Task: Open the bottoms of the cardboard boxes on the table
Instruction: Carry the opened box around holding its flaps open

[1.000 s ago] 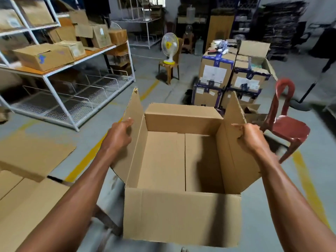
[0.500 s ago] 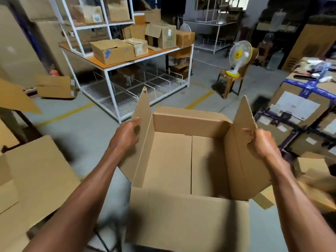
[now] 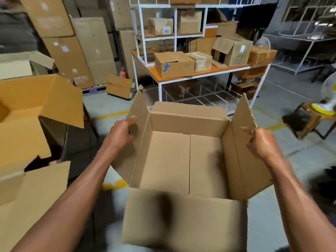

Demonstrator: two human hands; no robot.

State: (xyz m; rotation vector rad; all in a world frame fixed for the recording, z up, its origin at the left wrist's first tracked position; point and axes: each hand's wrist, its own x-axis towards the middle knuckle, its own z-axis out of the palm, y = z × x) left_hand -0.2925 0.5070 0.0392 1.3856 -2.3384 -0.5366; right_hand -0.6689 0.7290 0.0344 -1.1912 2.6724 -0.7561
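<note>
At chest height the open cardboard box (image 3: 185, 160), side flaps gripped by left hand (image 3: 121, 135) and right hand (image 3: 261, 144), has swung left toward the stacked boxes (image 3: 36, 113) (bottom seam still closed).

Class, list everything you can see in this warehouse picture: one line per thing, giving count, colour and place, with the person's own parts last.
Open box: one, brown, centre, held by both side flaps.
Shelf rack: one, white frame with orange board, behind the box.
Boxes on rack: several, brown, some blurred.
Stacked cartons: several, brown, far left.
Near cartons: a few, orange-brown, left edge, flaps open.
Fan: one, white and yellow, on a stool, right edge.
Left hand: grips the left flap.
Right hand: grips the right flap.
</note>
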